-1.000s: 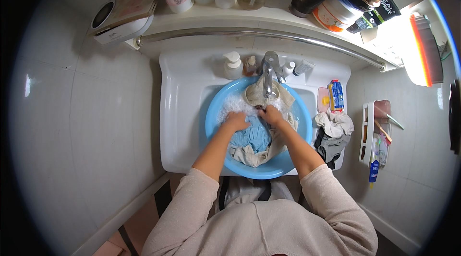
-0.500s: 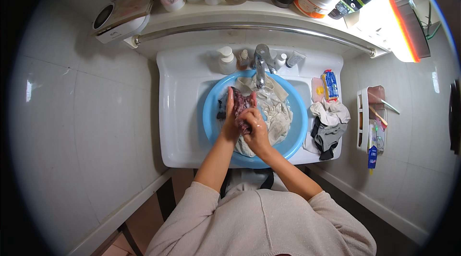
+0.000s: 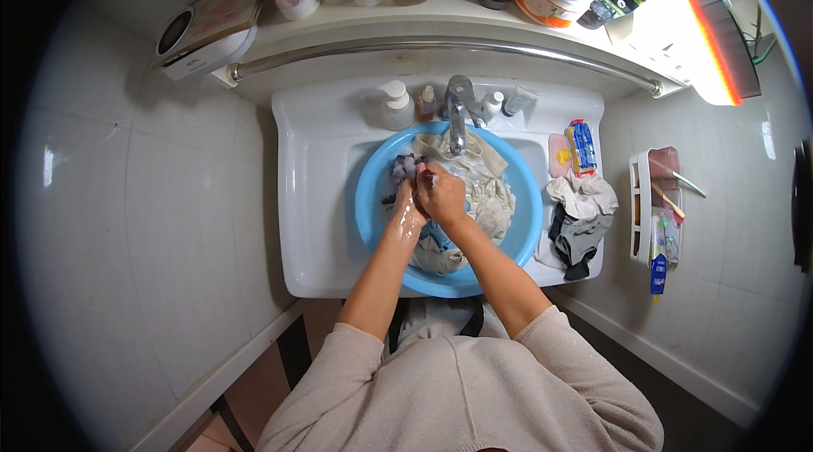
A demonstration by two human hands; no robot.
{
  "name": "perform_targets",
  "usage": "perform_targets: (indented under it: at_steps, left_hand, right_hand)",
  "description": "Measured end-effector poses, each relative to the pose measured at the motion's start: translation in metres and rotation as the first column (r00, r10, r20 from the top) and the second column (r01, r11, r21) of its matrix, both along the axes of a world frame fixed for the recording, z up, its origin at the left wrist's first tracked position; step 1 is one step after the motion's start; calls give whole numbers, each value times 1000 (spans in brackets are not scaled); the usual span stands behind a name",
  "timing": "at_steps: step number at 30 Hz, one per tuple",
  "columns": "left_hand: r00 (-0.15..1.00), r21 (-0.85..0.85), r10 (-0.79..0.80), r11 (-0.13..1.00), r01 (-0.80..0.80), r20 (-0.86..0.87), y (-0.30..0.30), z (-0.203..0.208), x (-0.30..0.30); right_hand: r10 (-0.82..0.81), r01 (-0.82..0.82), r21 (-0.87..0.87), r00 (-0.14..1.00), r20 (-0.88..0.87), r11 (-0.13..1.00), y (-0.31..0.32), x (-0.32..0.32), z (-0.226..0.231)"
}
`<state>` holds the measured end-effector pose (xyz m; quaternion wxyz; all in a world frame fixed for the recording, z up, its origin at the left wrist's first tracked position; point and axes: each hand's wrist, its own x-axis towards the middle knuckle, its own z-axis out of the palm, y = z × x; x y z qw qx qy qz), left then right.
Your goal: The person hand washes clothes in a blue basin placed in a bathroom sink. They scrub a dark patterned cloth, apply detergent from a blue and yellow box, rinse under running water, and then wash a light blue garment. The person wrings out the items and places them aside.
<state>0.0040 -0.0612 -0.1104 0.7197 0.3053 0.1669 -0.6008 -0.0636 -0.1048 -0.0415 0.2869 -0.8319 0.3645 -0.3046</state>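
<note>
Both hands meet over a light-blue basin. They grip a dark purple patterned cloth, whose foamy, bunched end sticks out beyond the fingers. My right hand is closed in a fist, with a dark bit of cloth showing at its top. Pressed against it, my left hand is wet and closed on the same cloth, its fingers partly hidden. Wet cream clothing fills much of the basin under and beside the hands. A blue piece of cloth shows below my wrists.
The basin stands in a white sink below a chrome faucet. A pump bottle is at the back. Crumpled clothes and a blue-and-yellow packet lie on the right ledge. A metal rail runs beneath the crowded shelf.
My hands have drawn together from either side of the stretched cloth, my right hand turning into a fist. The cloth is now bunched, its foamy end lying toward the basin's far left.
</note>
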Motion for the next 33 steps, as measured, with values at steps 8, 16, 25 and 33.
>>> perform_targets:
  at_steps: [8, 16, 25, 33]
  left_hand:
    - [992, 214, 104, 970, -117, 71, -4, -24, 21]
    - [867, 447, -211, 894, -16, 451, -3, -33, -3]
    - [997, 131, -64, 989, 70, -45, 10, 23, -7]
    - [965, -248, -253, 941, 228, -73, 13, 24, 11]
  right_hand:
    - [-333, -5, 788, 904, 267, 616, -53, -44, -76]
    - [302, -194, 231, 626, -719, 953, -60, -44, -92]
    - [123, -83, 182, 967, -223, 980, 9, -28, 20]
    - [325, -321, 59, 944, -58, 945, 39, -33, 62]
